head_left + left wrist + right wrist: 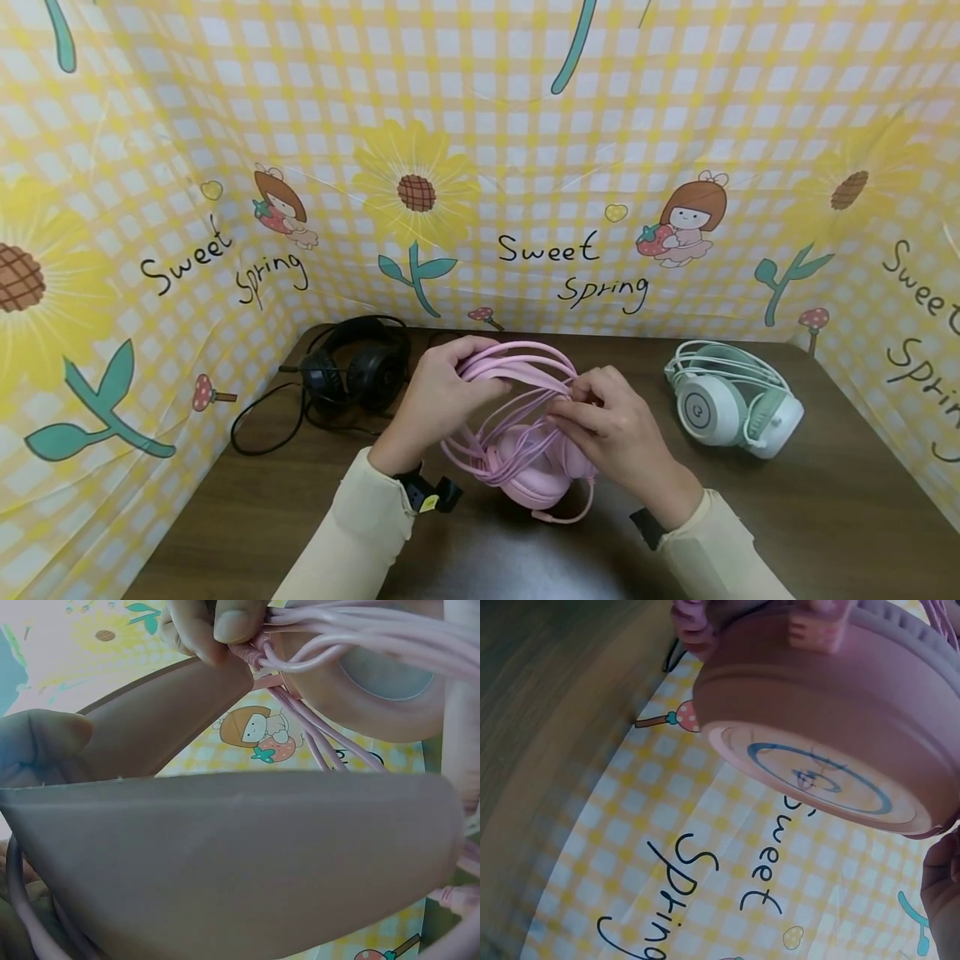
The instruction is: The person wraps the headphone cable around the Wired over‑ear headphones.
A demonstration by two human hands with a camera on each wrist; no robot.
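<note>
A pink headset (534, 490) with a microphone boom is held up over the brown table. My left hand (442, 392) grips its headband at the upper left, the thumb under the band. At the other end of the headband, my right hand (615, 421) pinches the headset's pink cable (330, 637) between thumb and fingers. Several loops of that cable wrap around the band and ear cups. The left wrist view has the wide padded band (240, 862) up close. One ear cup (832, 727) with a round logo fills the top of the right wrist view.
A black headset (363, 367) lies at the back left, its cable (258, 446) looping toward the table's left edge. At the right rests a mint-green and white headset (731, 400) with its cable wrapped around it. Yellow checked cloth (495, 167) stands behind and at both sides.
</note>
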